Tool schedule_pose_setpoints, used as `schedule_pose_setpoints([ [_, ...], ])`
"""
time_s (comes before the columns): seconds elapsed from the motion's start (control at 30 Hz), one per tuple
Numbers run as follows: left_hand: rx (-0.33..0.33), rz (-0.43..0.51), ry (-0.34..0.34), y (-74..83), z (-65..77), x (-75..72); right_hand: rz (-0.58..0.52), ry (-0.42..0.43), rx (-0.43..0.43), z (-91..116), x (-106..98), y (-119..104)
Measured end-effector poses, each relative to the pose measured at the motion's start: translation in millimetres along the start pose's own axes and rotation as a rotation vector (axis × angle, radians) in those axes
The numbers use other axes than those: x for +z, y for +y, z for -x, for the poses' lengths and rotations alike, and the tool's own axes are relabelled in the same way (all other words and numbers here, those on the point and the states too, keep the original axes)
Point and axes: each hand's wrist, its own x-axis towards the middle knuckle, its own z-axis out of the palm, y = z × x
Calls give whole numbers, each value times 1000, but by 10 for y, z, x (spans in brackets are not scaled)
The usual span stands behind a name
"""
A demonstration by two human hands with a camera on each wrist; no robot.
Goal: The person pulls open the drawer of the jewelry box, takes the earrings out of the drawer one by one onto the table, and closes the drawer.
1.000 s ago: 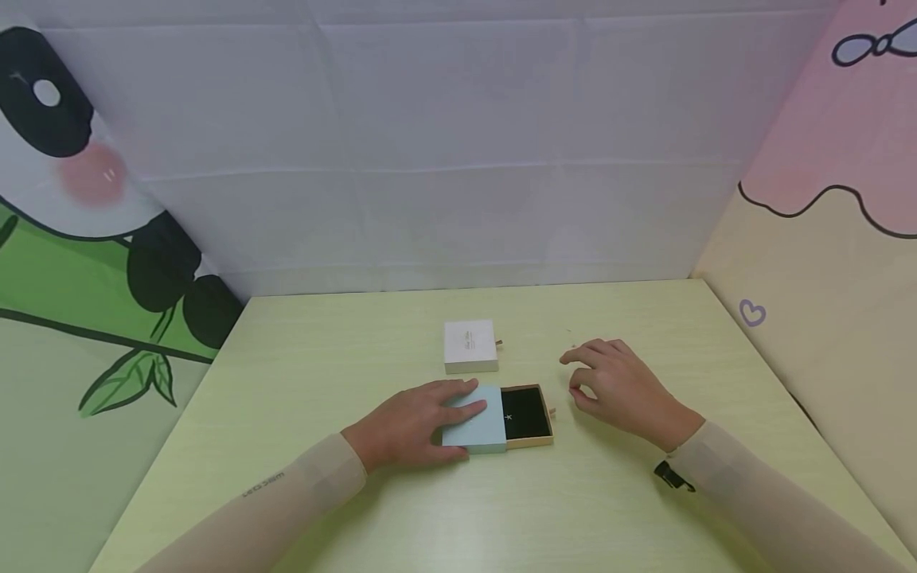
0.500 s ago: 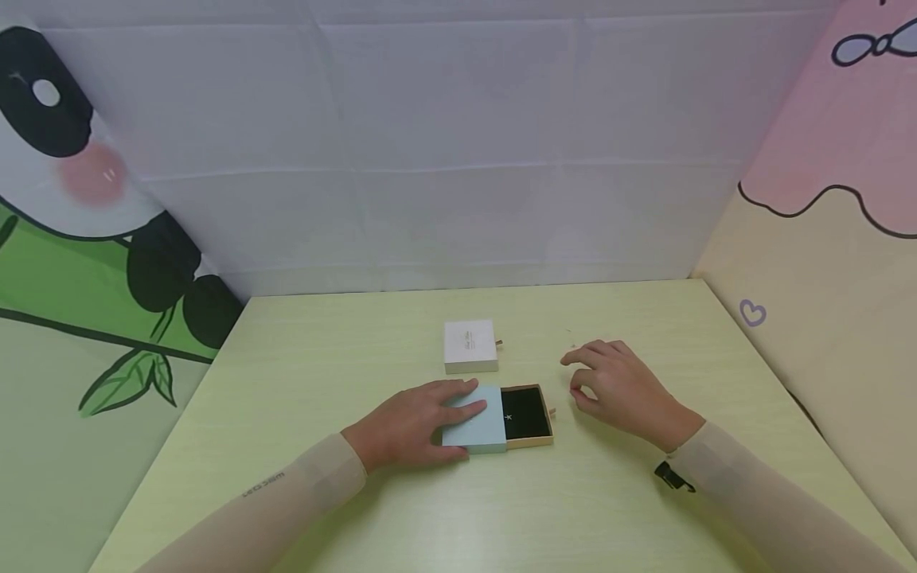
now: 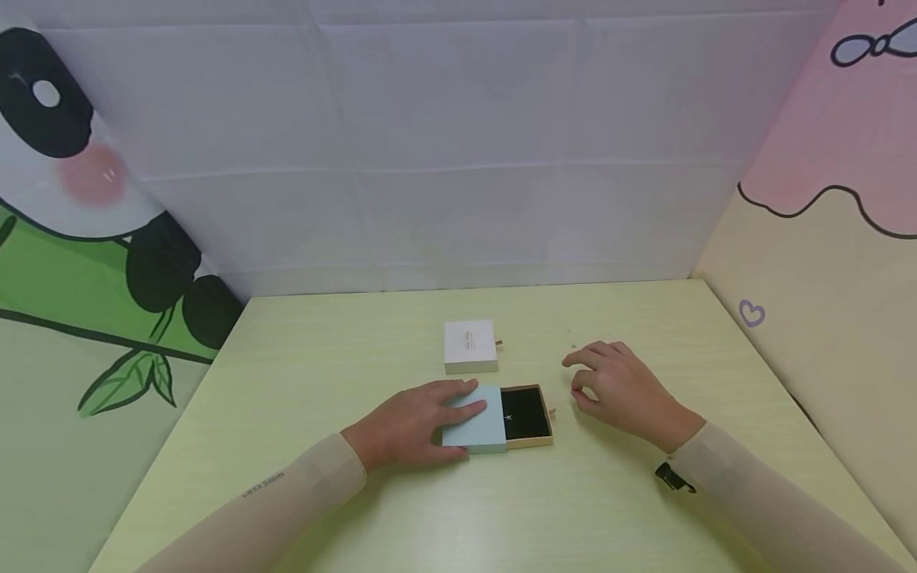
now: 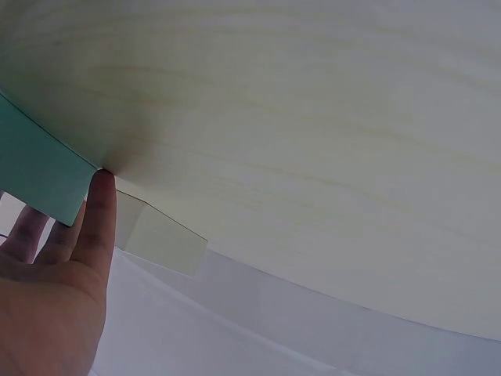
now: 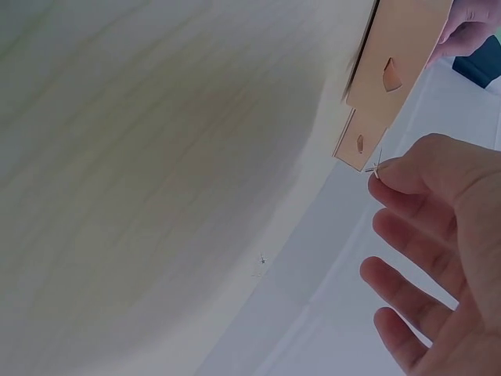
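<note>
My left hand (image 3: 411, 422) holds the sleeve of a light blue drawer box (image 3: 476, 438), thumb along the near side and fingers over the top and far edge. In the left wrist view a fingertip meets the box's teal-looking edge (image 4: 47, 168). The drawer (image 3: 528, 430) is slid partly out to the right, showing a black pad with a tiny star-shaped piece (image 3: 509, 417). To the right, my right hand (image 3: 616, 390) is above the table. In the right wrist view its thumb and forefinger pinch a tiny star-shaped earring (image 5: 376, 169) with a thin pin; the other fingers are spread.
A white box (image 3: 469, 346) with a small ribbon tab stands behind the blue one. Tiny specks (image 5: 262, 260) lie on the pale wooden table (image 3: 344, 326), too small to identify. A white cloth wall (image 3: 458, 159) rises at the back, with printed panels on both sides.
My right hand has shifted very slightly to the right. The left hand and both boxes have not visibly moved.
</note>
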Motion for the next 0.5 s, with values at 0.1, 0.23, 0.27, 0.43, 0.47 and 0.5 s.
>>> schedule_pose_setpoints([
  [0.1, 2, -4, 2, -1, -2, 1, 2, 11, -6, 1, 5, 4],
  [0.23, 5, -9, 5, -2, -6, 4, 5, 13, -7, 5, 14, 6],
  [0.27, 5, -10, 5, -2, -7, 4, 5, 13, -6, 6, 16, 7],
  [0.43, 6, -17, 5, -2, -13, 2, 1, 12, -6, 14, 24, 13],
  [0.47, 7, -19, 6, -3, -14, 3, 1, 9, -5, 15, 26, 14],
  [0.5, 8, -22, 6, -3, -16, 4, 1, 8, -5, 15, 28, 15],
])
